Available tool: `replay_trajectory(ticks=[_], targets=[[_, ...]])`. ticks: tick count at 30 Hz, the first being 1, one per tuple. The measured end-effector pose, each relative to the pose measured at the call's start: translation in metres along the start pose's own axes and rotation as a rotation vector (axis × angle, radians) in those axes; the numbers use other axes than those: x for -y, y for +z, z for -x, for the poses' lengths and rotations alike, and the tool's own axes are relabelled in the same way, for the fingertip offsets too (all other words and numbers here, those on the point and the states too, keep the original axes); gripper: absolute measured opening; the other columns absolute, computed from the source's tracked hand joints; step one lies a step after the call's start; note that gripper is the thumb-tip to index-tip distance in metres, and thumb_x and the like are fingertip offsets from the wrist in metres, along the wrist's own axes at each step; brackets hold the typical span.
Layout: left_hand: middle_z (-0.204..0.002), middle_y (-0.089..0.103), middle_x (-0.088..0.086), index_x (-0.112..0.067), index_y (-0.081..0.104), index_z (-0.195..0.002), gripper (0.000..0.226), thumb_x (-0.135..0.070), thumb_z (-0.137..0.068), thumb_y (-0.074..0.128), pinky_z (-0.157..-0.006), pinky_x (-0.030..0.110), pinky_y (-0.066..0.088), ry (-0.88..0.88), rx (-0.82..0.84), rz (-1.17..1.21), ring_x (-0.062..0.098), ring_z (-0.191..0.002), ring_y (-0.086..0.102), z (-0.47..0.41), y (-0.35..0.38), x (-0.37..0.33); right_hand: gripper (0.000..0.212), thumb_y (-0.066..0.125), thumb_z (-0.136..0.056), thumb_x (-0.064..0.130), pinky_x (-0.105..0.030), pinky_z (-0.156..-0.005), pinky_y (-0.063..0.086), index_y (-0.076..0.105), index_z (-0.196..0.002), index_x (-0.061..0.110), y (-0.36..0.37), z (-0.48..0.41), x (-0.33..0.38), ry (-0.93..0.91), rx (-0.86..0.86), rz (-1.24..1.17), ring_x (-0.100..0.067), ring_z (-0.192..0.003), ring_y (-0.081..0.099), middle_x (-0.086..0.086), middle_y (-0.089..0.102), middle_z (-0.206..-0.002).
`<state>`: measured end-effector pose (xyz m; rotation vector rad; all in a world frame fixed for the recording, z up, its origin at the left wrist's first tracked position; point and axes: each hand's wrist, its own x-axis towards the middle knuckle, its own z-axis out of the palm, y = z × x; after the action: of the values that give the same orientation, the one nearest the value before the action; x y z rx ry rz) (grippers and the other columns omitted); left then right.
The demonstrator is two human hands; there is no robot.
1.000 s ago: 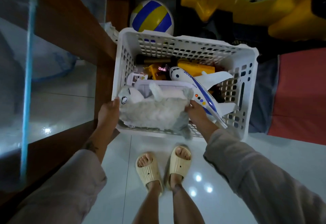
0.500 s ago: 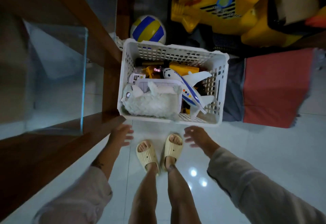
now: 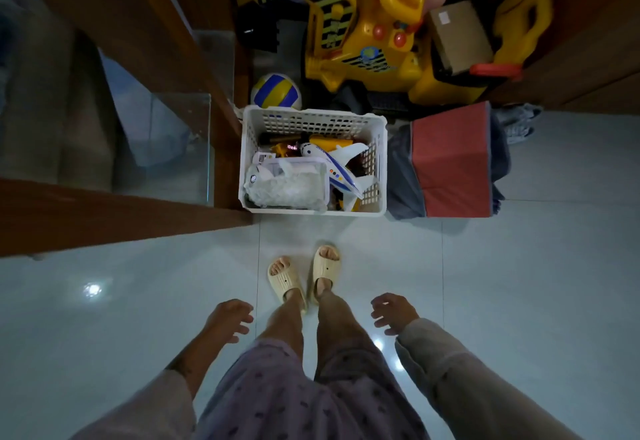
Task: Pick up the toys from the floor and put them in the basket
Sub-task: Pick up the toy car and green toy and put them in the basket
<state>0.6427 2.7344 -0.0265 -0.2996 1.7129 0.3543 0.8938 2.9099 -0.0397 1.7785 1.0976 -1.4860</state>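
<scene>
Your hands (image 3: 228,316) have pulled back from the basket (image 3: 313,121), both empty and open, so the plush toy (image 3: 280,187) looks dropped in.

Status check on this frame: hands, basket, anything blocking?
Left hand and right hand open, no grip. Basket on floor, plush and plane inside. Nothing in the way.

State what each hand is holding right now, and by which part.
Nothing is held. The left hand and right hand hang open and empty over the floor, apart from the basket, where the plush toy and toy airplane lie.
</scene>
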Motion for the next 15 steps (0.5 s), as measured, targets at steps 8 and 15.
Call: replay_trajectory(ticks=[8, 15], targets=[[-0.098, 0.061, 0.018, 0.003, 0.06, -0.113, 0.027, -0.012, -0.093, 0.048, -0.058, 0.026, 0.038, 0.089, -0.109, 0.096, 0.023, -0.066, 0.053, 0.042, -0.01, 0.025, 0.029, 0.052, -0.091, 0.014, -0.039, -0.093, 0.047, 0.067, -0.11, -0.002, 0.001, 0.023, -0.023, -0.107, -0.132, 0.128, -0.037, -0.11, 0.061, -0.023, 0.066, -0.119], [-0.094, 0.058, 0.016, 0.0, 0.056, -0.104, 0.019, -0.012, -0.096, 0.044, -0.063, 0.029, 0.041, 0.125, -0.123, 0.699, 0.025, -0.068, 0.053, 0.088, 0.027, 0.085, 0.028, 0.042, -0.094, 0.012, -0.023, -0.064, 0.044, 0.055, -0.069, 0.014, -0.04, 0.031, 0.005, -0.122, 0.027, 0.528, -0.022, -0.065, 0.06, -0.009, 0.067, -0.077]])
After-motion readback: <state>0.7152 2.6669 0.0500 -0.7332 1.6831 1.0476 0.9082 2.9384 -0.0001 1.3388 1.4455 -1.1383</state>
